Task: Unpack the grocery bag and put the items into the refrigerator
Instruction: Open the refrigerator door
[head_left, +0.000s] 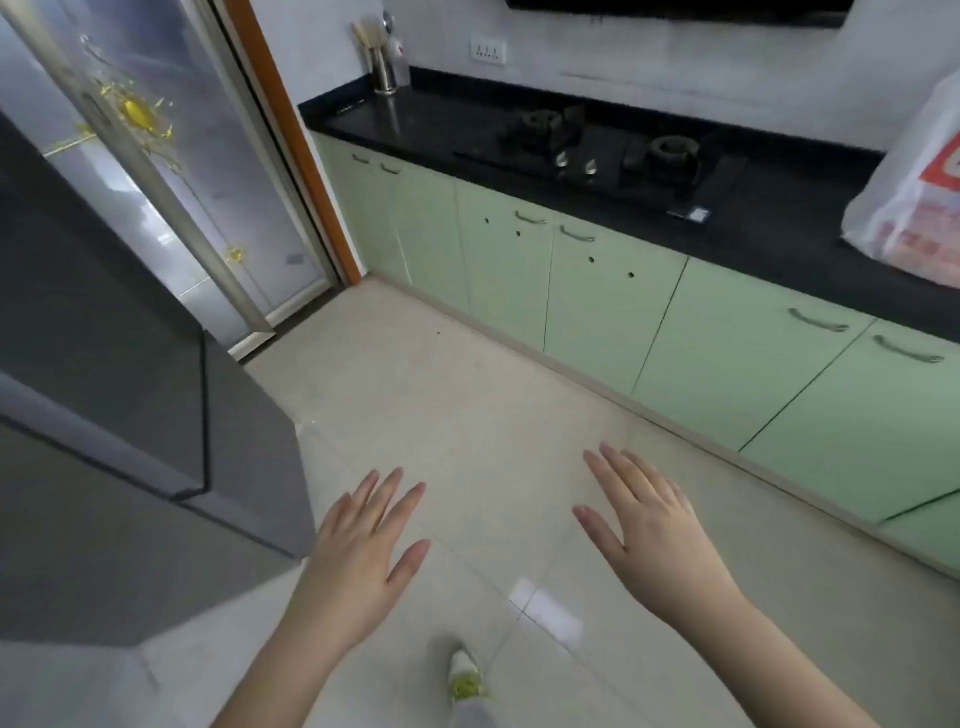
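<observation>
Left hand (358, 545): palm down over the floor (467, 415), fingers straight and spread, grasping nothing.

Right hand (654, 535): palm down, fingers straight and slightly spread, grasping nothing; level with the left hand, a gap of bare floor between them.

Grocery bag (914, 197): white plastic with red print, standing on the black countertop (779, 228) at the far right edge of view, partly cut off. Well apart from both hands, up and to the right of the right hand.

Refrigerator (130, 415): grey, at the left, doors closed; its lower corner is just beside the left hand.

Gas stove (602, 150): two burners, set in the countertop, left of the bag.

Cabinets (623, 312): pale green, under the countertop.

Utensil holder (383, 73): metal, at the countertop's far left end.

Shoe (466, 675): white with a yellow-green mark, on the floor below and between the hands.
</observation>
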